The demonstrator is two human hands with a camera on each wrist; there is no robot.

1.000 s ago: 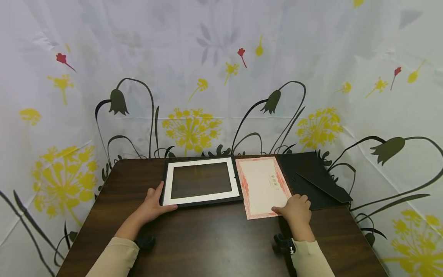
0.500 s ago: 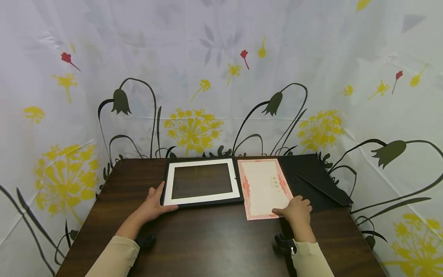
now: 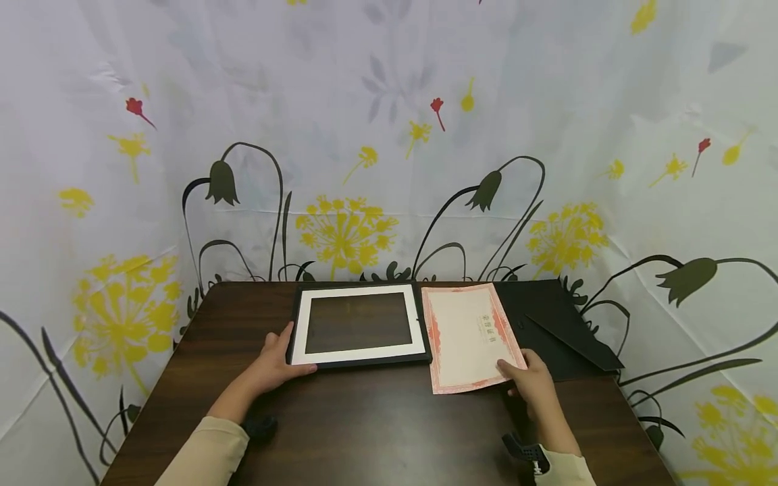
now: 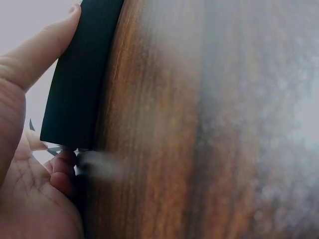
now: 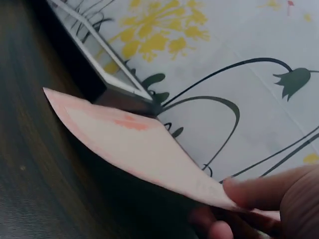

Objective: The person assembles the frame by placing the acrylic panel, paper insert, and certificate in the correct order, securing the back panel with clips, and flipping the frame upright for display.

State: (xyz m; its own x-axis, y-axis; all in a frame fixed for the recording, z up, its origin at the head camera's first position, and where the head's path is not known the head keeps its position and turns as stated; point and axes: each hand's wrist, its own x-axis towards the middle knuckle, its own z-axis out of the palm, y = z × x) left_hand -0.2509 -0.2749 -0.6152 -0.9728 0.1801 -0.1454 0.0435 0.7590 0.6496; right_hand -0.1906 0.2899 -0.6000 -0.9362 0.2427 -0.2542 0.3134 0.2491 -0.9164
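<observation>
In the head view a black picture frame [image 3: 365, 360] with a white mat lies on the table. My left hand [image 3: 270, 364] holds its near left corner, thumb along the front side and fingers at the left side. The left wrist view shows the thumb against the frame's black edge [image 4: 79, 74], fingers partly hidden behind the corner. To the right, a cream certificate [image 3: 464, 337] with a red patterned border is pinched at its near right corner by my right hand [image 3: 535, 381]. In the right wrist view the certificate [image 5: 144, 154] bows, its pinched end raised.
A black backing board [image 3: 547, 297] with a slanted stand flap [image 3: 571, 344] lies at the right of the certificate, partly under it. A flower-printed curtain [image 3: 340, 135] rises behind the dark wooden table [image 3: 389, 425].
My right hand has shifted right and now pinches the certificate's corner, lifting it and bending the sheet. My left hand keeps its place at the frame. The head view has tilted slightly.
</observation>
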